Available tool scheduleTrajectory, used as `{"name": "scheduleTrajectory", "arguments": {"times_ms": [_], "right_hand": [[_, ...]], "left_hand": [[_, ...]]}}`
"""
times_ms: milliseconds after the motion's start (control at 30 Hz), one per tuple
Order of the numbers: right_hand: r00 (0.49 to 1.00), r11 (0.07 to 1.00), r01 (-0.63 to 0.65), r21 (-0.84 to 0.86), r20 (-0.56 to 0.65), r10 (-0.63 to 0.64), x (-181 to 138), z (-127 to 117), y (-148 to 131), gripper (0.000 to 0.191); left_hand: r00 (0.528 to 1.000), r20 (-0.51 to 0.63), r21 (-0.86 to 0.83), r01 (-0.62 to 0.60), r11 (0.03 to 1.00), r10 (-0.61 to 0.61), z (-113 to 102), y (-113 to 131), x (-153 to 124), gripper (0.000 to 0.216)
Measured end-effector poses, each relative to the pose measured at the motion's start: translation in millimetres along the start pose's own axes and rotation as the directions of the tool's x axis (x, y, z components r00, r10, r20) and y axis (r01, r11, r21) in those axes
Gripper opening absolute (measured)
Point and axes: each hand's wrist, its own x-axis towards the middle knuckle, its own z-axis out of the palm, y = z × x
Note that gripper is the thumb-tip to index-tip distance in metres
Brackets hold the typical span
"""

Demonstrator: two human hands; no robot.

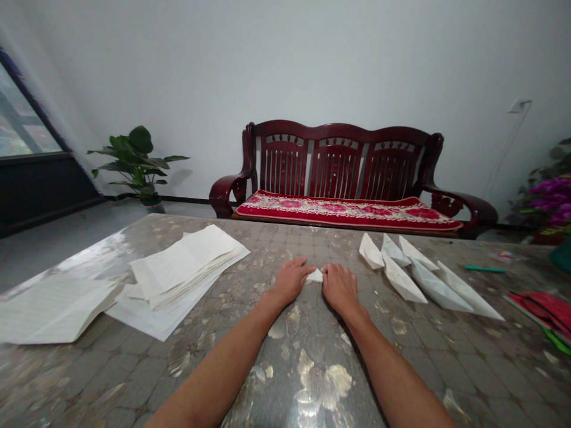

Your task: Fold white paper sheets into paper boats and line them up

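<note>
A small piece of folded white paper (314,276) lies on the table between my two hands, partly hidden by the fingers. My left hand (291,279) grips its left side with the thumb pointing inward. On the right side, my right hand (339,285) has its fingers curled and pressed on the paper's edge. To the right stand several folded paper boats (404,279) in a cluster. At the left lies a stack of white paper sheets (187,264), with a large creased sheet (53,309) beside it.
The table (276,368) has a glossy patterned cover. Right of the boats are a green pen (485,268) and a red notebook or pouch (544,312). Beyond the far edge stands a dark wooden bench (336,160) with a red cushion. A potted plant (138,157) is at back left.
</note>
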Motion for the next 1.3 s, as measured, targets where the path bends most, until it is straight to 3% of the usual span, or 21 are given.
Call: {"name": "scheduleTrajectory", "arguments": {"times_ms": [167,367,767,1300], "right_hand": [[0.999,1.000,-0.019,-0.014,-0.041,0.018,1.6,8.0,-5.0,0.031],[0.999,0.999,0.015,-0.031,0.034,-0.014,5.2,19.8,-6.4,0.052],[0.992,1.000,0.024,-0.002,0.127,-0.024,6.8,17.3,-0.8,0.052],[0.996,1.000,0.013,-0.014,0.087,-0.012,3.2,12.8,15.3,0.049]], "left_hand": [[0.999,0.027,0.014,0.043,0.999,-0.044,-0.9,0.5,-0.4,0.035],[0.997,0.028,-0.008,0.078,0.997,-0.077,0.5,1.7,1.8,0.032],[0.991,0.004,0.010,0.134,0.991,-0.134,0.5,5.9,-0.6,0.032],[0.979,0.011,0.038,0.202,0.979,-0.202,-3.6,6.7,-4.9,0.035]]}}
